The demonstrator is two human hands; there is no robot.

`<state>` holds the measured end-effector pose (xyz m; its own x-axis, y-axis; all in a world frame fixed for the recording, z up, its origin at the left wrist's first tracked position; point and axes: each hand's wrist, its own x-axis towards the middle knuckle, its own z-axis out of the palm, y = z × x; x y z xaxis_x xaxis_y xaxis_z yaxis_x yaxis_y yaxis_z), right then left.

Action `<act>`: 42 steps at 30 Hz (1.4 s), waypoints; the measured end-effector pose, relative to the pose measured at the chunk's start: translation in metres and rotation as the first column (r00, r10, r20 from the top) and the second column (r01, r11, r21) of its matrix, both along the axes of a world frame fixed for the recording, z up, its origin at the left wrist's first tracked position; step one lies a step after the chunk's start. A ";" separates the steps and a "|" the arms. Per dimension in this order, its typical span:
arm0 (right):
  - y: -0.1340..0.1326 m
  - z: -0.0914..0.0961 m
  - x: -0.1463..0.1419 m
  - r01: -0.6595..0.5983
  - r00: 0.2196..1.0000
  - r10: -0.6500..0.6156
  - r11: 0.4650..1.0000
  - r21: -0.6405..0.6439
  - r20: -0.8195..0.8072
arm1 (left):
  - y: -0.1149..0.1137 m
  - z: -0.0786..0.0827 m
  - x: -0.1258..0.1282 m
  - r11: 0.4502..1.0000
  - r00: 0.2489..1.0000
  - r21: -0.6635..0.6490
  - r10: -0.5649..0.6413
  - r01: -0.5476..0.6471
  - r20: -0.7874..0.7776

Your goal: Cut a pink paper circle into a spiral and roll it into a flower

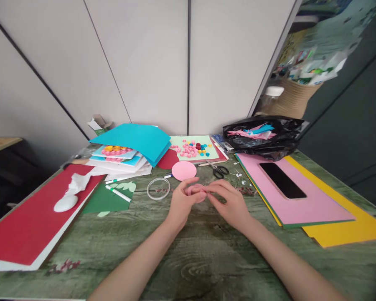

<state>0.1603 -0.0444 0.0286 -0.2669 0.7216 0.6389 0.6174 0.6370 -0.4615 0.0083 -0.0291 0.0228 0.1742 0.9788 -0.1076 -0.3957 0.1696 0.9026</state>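
Note:
Both hands meet over the middle of the green wood-grain table. My left hand and my right hand pinch a small pink paper piece between their fingertips; it looks partly rolled or curled. A pink paper circle lies flat just beyond the hands. A clear tape ring sits to the left of my left hand. Black-handled scissors rest just past my right hand.
Red card with a white lump lies at left, with green paper and marker pens beside it. Pink and yellow sheets carrying a black phone lie at right. A black bag of scraps and stacked blue paper stand at the back.

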 end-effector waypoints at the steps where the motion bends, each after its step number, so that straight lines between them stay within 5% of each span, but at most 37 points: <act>1: 0.000 -0.002 0.000 -0.001 1.000 0.002 1.000 -0.006 0.015 | 0.000 0.001 0.000 1.000 1.000 -0.019 -0.015 0.015 0.020; 13: 0.005 -0.001 0.005 -0.069 0.987 0.073 0.997 -0.035 0.146 | 0.011 -0.003 -0.014 0.959 0.955 -0.034 -0.284 0.283 -0.078; 23: -0.001 -0.001 -0.001 0.041 0.999 -0.041 0.999 0.000 -0.010 | -0.004 -0.005 -0.001 0.967 0.959 -0.114 -0.204 0.228 0.195; 42: -0.001 0.002 -0.001 -0.134 0.989 0.126 0.987 -0.094 -0.081 | 0.000 0.004 -0.011 0.938 0.943 0.103 -0.331 0.332 -0.028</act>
<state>0.1597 -0.0455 0.0304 -0.3168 0.7443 0.5880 0.4938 0.6587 -0.5677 -0.0026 -0.0290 0.0271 0.4900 0.8717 -0.0107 -0.3244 0.1937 0.9259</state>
